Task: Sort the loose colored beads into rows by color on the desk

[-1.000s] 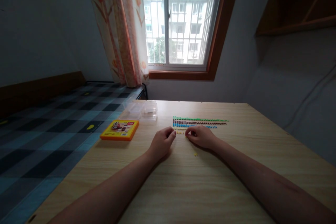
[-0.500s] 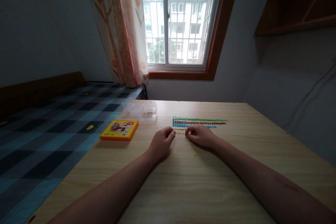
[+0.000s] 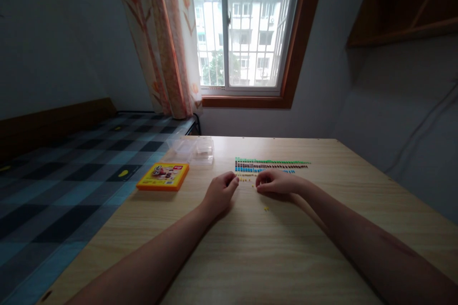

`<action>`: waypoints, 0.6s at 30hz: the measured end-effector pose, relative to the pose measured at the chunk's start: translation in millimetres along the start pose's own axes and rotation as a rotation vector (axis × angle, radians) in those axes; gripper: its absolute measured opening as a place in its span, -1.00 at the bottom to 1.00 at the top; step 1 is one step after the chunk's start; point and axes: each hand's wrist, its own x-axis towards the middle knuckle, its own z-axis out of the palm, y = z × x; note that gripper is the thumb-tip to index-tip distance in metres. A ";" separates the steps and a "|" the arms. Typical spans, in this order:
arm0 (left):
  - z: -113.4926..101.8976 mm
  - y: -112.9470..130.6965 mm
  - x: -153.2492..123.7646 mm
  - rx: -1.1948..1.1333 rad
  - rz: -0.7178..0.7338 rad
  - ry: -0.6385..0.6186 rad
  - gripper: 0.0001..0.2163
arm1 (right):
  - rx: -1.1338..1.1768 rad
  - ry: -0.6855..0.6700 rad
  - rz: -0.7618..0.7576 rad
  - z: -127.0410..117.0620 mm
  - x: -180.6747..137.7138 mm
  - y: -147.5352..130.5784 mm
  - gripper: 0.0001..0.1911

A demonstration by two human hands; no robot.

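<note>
Small coloured pieces lie in rows on the wooden table: a green row, a brown row and a blue row. Nearer to me are small yellow pieces. My left hand rests at their left end, fingers curled closed; whatever it may hold is hidden. To their right, my right hand has its thumb and fingertips brought together in a pinch, with its contents too small to see. A single yellow piece lies just left of those fingertips. More yellow bits lie closer to me.
An orange and yellow box with a printed top lies left of my left hand. Behind it stand clear plastic containers. A bed with a checked cover adjoins the table's left side; a window and curtain are beyond.
My right hand has shifted slightly right, leaving a yellow piece visible beside its fingertips. My left hand has stayed nearly still.
</note>
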 end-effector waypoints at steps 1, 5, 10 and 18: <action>0.1 -0.3 0.0 0.000 -0.001 0.000 -0.73 | 0.009 -0.015 -0.001 -1.2 -0.3 0.4 -0.76; 0.3 -1.5 0.2 0.013 -0.014 -0.002 -0.72 | 0.061 -0.100 0.003 -5.8 -1.1 1.2 -0.79; 0.3 -1.9 0.5 0.019 -0.008 -0.002 -0.72 | 0.055 -0.157 -0.012 -11.3 -3.6 0.9 -0.79; 0.8 -3.1 0.4 0.014 0.000 0.002 -0.72 | -0.023 -0.233 -0.044 -12.6 -9.6 -10.0 -0.78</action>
